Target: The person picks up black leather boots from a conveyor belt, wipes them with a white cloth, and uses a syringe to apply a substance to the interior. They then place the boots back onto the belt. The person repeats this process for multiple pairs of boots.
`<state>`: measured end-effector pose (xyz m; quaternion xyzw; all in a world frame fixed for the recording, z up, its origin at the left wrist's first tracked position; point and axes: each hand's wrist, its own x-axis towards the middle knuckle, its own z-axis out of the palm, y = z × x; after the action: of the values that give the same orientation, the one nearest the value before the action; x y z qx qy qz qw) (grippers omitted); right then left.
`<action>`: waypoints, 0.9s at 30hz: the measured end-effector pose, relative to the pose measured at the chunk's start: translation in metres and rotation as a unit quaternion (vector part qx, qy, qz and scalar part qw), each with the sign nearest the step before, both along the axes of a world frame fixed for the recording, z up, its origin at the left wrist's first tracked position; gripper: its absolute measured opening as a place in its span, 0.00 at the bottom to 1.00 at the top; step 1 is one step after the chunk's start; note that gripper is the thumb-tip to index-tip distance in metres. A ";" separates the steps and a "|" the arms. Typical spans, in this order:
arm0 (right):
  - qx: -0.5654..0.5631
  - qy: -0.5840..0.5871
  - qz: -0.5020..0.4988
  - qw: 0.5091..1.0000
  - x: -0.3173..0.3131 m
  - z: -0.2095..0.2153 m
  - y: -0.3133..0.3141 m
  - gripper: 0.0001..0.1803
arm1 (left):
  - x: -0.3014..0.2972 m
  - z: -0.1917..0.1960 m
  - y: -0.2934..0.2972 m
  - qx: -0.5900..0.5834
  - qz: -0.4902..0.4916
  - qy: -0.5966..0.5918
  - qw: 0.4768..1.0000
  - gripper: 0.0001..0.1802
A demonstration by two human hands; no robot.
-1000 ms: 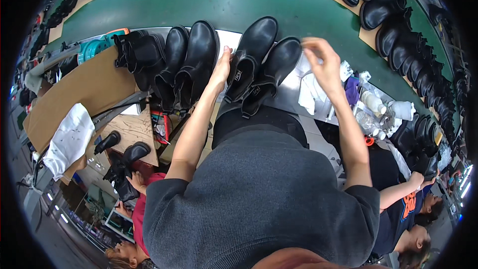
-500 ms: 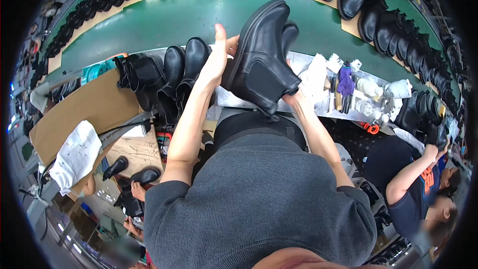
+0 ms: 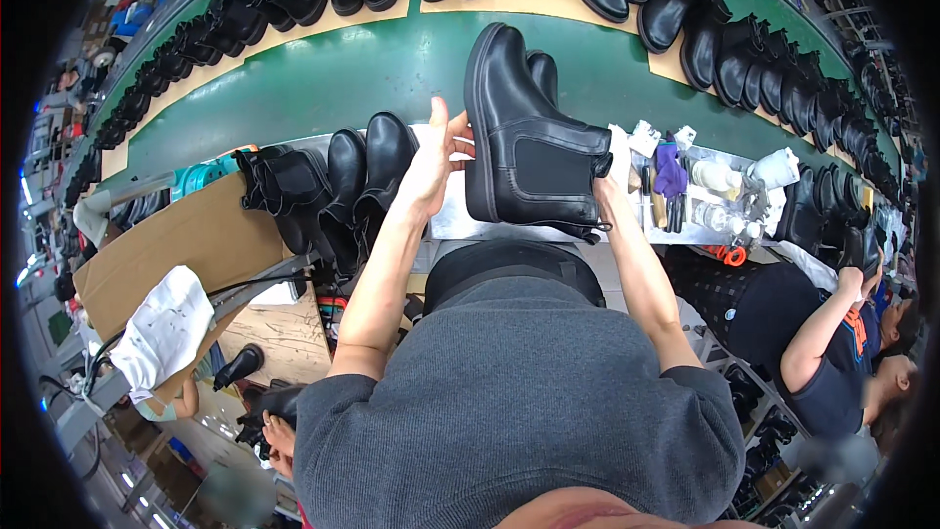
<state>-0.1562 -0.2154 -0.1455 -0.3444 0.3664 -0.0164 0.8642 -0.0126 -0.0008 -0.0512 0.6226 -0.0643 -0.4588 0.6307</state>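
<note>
A black Chelsea boot (image 3: 519, 127) is held up in front of me on its side, toe away from me and sole to the left. Behind it shows the toe of a second black boot (image 3: 544, 74). My right hand (image 3: 609, 198), mostly hidden, grips at the top of the shaft; how it holds the second boot cannot be seen. Beside the sole, my left hand (image 3: 431, 168) is open, thumb up and fingers apart, its fingertips close to or touching the sole edge.
Black boots (image 3: 366, 162) stand left of my left forearm, near a cardboard sheet (image 3: 186, 245). On the metal ledge to the right lie a purple cloth (image 3: 670, 171), brushes and clear bottles (image 3: 720, 216). Boots line the green bench (image 3: 343, 64). A co-worker (image 3: 793, 333) sits at right.
The boots have turned, the front one's sole swinging from slanted to nearly straight up and down. My left hand has come away slightly, its fingers more spread. The whole view has shifted a little.
</note>
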 end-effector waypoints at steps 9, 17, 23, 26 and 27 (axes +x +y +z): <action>-0.254 0.239 0.206 0.914 -0.021 0.007 -0.008 0.37 | -0.041 -0.074 0.002 -0.154 0.066 0.134 0.977 0.37; -0.398 0.200 0.082 0.892 -0.116 -0.038 -0.022 0.17 | -0.024 -0.046 0.033 -0.003 0.042 0.159 0.986 0.39; -0.744 0.325 0.144 0.566 -0.150 -0.048 -0.065 0.15 | 0.027 0.030 0.060 0.177 -0.099 0.032 0.979 0.40; -0.734 0.358 0.172 0.551 -0.147 -0.069 -0.062 0.22 | 0.031 0.060 0.044 0.256 -0.225 -0.015 0.940 0.36; -0.734 0.355 0.170 0.554 -0.146 -0.074 -0.062 0.23 | 0.033 0.059 0.040 0.273 -0.268 -0.026 0.923 0.37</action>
<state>-0.3021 -0.2773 -0.2190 -0.8931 0.4389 -0.0094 0.0984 0.0201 0.0396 0.0083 0.7422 -0.1171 -0.5939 0.2876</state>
